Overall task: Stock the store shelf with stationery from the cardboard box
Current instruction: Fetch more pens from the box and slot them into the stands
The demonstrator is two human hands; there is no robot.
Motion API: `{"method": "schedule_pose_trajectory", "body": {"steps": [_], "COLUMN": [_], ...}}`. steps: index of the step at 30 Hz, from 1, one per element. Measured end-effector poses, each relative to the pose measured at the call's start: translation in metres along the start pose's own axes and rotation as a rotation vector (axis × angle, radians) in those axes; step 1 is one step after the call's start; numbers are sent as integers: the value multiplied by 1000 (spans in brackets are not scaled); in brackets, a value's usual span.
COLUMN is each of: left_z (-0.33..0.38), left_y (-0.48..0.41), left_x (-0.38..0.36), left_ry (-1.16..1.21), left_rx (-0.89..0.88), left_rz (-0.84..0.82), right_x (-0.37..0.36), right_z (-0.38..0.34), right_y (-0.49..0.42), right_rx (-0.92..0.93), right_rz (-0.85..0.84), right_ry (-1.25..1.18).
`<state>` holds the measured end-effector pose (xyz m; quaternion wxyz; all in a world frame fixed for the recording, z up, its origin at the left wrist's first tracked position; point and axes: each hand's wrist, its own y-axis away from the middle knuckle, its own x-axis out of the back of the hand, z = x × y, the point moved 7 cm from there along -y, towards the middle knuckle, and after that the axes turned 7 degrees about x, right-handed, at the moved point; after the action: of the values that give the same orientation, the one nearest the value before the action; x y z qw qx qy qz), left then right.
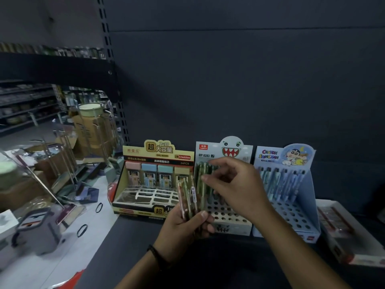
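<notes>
Dark shelf (pixel 135 243) against a dark back panel (pixel 229 80). We see three display boxes in a row: lead box (pixel 145 151), shark box (pixel 231 224), blue box (pixel 302 217). The left hand (pixel 183 228) grips a bundle of pens (pixel 188 200) before the shark box. The right hand (pixel 235 184) curls at that box's standing pens; we cannot tell whether it pinches one. Left, the pale floor (pixel 100 226) bears cartons (pixel 91 132).

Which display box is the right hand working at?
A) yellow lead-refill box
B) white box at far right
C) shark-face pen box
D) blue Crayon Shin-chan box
C: the right hand sits in front of the shark-face pen box, at its standing pens; the left hand holds a bundle of pens.
</notes>
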<state>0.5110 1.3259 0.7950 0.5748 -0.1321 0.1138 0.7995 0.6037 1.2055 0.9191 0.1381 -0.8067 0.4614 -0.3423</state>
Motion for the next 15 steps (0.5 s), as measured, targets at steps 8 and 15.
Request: {"method": "schedule_pose_trajectory", "body": {"steps": [8,15], "left_z": [7,19], "left_y": [1,4], "left_x": [6,19], "left_ry": [-54,-176], "left_rx": [-98,-207], "left_rz": [21,120], "right_x": [-1,26], "right_z": [-2,-5], "right_y": [-4,-6], "right_rx": [5,88], "right_rz": [49,253], "right_ry": [-29,-25]}}
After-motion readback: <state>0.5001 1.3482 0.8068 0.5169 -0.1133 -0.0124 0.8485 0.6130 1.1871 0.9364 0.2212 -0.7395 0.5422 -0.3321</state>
